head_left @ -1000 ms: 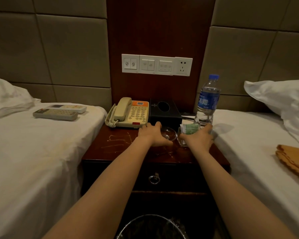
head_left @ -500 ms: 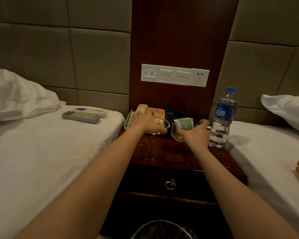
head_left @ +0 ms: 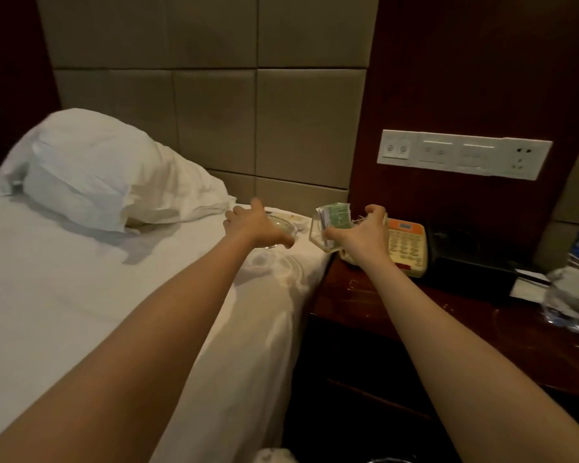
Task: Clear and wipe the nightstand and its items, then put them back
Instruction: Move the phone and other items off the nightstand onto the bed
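Evidently your left hand (head_left: 258, 227) grips the ashtray (head_left: 283, 225) over the bed (head_left: 114, 295) and your right hand (head_left: 365, 235) pinches the packet holder (head_left: 318, 237), to free the counter (head_left: 365, 295) for wiping.

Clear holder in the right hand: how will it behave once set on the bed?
The clear holder looks rigid, probably smooth and slippery. Its green packets stand loose above the rim, so tilting may spill them. On the soft sheet it could tip.

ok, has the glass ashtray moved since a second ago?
Yes. The ashtray went left: from the nightstand, right of the phone, to the edge of the bed left of it, in the left hand.
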`<state>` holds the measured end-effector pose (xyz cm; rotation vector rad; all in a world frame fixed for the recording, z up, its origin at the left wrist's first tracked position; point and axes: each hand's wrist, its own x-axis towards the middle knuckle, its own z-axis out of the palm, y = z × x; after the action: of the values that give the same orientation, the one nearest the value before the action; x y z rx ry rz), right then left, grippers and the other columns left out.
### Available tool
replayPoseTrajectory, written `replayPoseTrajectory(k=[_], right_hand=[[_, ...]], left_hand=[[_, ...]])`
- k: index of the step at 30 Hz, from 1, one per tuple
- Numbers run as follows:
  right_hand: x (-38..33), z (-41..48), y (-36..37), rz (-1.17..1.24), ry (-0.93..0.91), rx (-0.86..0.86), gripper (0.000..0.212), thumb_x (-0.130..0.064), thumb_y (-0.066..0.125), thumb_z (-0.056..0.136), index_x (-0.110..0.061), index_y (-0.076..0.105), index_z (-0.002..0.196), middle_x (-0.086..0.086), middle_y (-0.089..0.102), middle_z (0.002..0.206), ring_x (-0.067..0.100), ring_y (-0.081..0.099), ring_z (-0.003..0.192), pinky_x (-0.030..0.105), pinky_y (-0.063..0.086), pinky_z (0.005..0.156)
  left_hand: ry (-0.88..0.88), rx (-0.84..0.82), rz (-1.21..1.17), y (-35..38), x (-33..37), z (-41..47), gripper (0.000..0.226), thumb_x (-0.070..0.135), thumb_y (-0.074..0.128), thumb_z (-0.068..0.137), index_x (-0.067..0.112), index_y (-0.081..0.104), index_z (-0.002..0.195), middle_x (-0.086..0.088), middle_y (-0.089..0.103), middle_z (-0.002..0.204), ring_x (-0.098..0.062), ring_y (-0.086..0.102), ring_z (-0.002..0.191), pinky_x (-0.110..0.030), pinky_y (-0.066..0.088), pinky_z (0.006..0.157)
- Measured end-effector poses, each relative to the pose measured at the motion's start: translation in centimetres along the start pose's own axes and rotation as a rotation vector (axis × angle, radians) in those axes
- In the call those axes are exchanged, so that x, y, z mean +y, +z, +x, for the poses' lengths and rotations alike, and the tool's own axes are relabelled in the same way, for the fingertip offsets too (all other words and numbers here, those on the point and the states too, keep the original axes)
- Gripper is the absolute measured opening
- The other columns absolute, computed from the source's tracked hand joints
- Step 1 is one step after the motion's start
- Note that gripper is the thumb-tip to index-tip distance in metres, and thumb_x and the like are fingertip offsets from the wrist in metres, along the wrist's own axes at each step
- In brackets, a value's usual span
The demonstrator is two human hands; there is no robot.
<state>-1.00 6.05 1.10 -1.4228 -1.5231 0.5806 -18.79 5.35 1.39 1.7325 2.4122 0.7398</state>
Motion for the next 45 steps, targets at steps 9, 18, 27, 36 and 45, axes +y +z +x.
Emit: replayPoseTrajectory(k=[9,18,27,36,45], right_hand=[[-2.0,1.8,6.8,0.078,-0.096,-0.222,0.093,-0.02,0.082,0.068,-0.013,0.024,0.141,0.01,0.049,0.133,0.024,0.047,0.122,0.022,0.033,0.085],[-1.1,3.2,10.0,0.096,-0.157,-0.3,0.091,-0.018,0.084,0.065,-0.017,0.027,0.136,-0.002,0.049,0.105,0.012,0.048,0.095,0.02,0.037,0.078],[-0.6,3.5,11.5,0.119,-0.202,-0.331,0.09,-0.02,0.085,0.063,-0.02,0.029,0.134,-0.003,0.048,0.107,0.013,0.049,0.098,0.022,0.039,0.083],[0.2,3.5,12.1,0.156,-0.17,-0.34,0.09,-0.018,0.081,0.07,-0.02,0.023,0.139,0.008,0.051,0.132,0.02,0.052,0.115,0.023,0.04,0.088],[-0.3,3.3,8.2,0.067,-0.156,-0.3,0.095,-0.02,0.08,0.072,-0.018,0.02,0.145,0.01,0.036,0.143,0.025,0.041,0.128,0.026,0.034,0.093]], left_hand=[[-0.155,0.081,-0.089,-0.1,-6.2,4.2,0.103,0.046,0.079,0.064,0.016,0.017,0.141,-0.023,0.033,0.141,-0.038,0.029,0.131,-0.042,0.031,0.105],[-0.157,0.073,-0.152,2.0,-7.3,7.7,0.107,0.043,0.08,0.063,0.016,0.013,0.142,-0.022,0.032,0.141,-0.038,0.028,0.132,-0.041,0.029,0.105],[-0.117,0.044,-0.185,2.3,-7.8,9.1,0.101,0.039,0.081,0.066,0.019,0.015,0.141,-0.023,0.034,0.138,-0.038,0.032,0.129,-0.042,0.031,0.104],[-0.102,-0.193,-0.088,-0.1,-8.0,8.7,0.112,0.032,0.083,0.065,0.02,0.006,0.145,-0.019,0.03,0.145,-0.037,0.033,0.132,-0.043,0.035,0.108],[0.012,-0.064,-0.061,-3.0,-3.7,5.8,0.083,0.008,0.062,0.079,0.018,0.014,0.145,-0.021,0.026,0.143,-0.037,0.025,0.133,-0.043,0.031,0.105]])
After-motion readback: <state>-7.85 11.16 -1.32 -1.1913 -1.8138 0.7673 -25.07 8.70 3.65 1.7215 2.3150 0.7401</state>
